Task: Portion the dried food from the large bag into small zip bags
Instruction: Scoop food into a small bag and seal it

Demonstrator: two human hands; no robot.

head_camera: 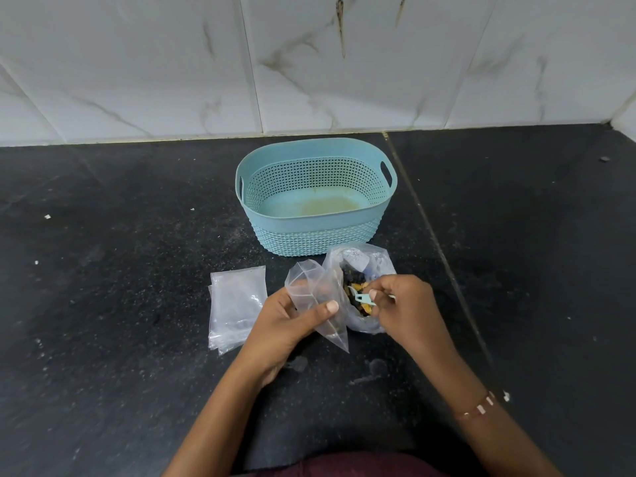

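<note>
We see a black speckled stone table (pixel 130 256) carrying a pale blue perforated plastic basket (pixel 315 220), a stack of clear small zip bags (pixel 235 306) and a crumpled clear large bag (pixel 373 266) of dried food

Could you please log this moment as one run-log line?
left hand: holds zip bag | right hand: scoop in large bag | basket: empty

Clear glossy plastic zip bags (pixel 237 304); matt perforated plastic basket (pixel 315 222); speckled stone counter (pixel 120 270).
</note>
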